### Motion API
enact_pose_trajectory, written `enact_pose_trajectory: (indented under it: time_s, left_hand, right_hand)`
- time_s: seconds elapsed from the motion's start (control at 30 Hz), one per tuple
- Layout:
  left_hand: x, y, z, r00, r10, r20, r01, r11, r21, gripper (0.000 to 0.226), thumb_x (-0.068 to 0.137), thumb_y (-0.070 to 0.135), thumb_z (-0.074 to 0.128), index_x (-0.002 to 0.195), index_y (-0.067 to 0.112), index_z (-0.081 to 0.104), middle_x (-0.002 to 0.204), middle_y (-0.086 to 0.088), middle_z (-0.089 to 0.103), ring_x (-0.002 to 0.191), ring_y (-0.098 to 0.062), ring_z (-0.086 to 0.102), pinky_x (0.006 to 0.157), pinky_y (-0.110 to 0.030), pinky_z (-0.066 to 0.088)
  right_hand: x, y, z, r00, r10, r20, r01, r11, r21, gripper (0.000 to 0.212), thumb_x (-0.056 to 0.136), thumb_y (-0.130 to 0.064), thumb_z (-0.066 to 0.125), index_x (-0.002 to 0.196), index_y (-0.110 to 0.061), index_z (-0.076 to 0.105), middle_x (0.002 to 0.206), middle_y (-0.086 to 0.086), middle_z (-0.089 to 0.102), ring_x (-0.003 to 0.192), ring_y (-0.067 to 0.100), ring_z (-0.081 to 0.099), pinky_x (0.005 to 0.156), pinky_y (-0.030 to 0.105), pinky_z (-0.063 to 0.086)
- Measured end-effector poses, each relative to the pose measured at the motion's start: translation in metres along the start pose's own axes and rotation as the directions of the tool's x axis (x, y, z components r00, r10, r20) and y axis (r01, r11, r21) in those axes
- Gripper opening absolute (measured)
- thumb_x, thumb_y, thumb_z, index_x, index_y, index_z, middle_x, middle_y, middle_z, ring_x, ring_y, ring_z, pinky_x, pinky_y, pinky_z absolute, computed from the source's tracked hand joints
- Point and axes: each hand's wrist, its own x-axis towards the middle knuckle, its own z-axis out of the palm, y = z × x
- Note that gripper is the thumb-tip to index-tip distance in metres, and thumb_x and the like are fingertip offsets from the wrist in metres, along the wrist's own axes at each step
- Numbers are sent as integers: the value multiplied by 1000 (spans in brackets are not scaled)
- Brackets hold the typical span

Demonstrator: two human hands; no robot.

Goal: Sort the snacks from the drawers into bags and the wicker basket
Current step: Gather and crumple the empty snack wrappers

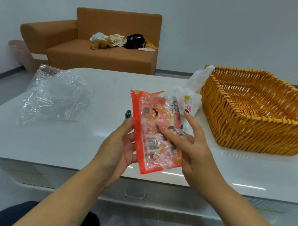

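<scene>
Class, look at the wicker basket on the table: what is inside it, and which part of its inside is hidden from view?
The wicker basket shows only bare woven floor and far walls; no snacks are visible. Its near wall hides the front strip of the floor.

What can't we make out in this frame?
Head view only:
- Packet print: blurred; both hands cover parts.
- White bag: its lower part is hidden behind the packet and right hand.
- Basket: right side cut by the frame edge.
- Clear bag: contents unreadable through glare.
- Left hand: fingers hidden behind the packet.
</scene>
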Motion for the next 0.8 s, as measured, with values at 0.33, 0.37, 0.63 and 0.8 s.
enact_pose_trajectory:
  time_s: [0.33,0.37,0.63,0.8]
  left_hand:
    - [21,-7,-17,975,59,-215,-13,977,212,30,93,0,59,113,22,65,103,-7,75,91,-25,74,81,-46,58]
    - [23,-6,-20,972,61,-227,-11,977,213,31,93,-1,58,113,21,65,103,-8,75,91,-26,74,81,-46,58]
    - [18,-6,-21,995,-71,-68,84,975,204,37,89,-4,61,117,19,66,99,-11,76,80,-30,75,61,-37,59]
    - [11,0,-19,986,-161,48,154,980,127,23,99,16,49,116,26,61,102,-6,76,88,-26,74,72,-39,62]
  right_hand:
    - [11,-15,-5,885,235,402,-393,840,374,67,86,-35,64,136,-62,27,154,-31,7,137,-16,20,106,16,37]
    - [13,-17,-7,859,267,437,-476,732,487,74,78,-41,66,137,-60,26,153,-26,21,134,-8,35,103,23,44]
    - [25,-3,-8,755,525,393,-639,453,622,31,90,-12,64,118,-23,62,107,8,70,83,20,68,61,35,55]
    - [23,-4,-7,779,531,335,-594,451,666,19,89,-2,60,100,-11,73,101,24,70,82,32,62,67,44,54]
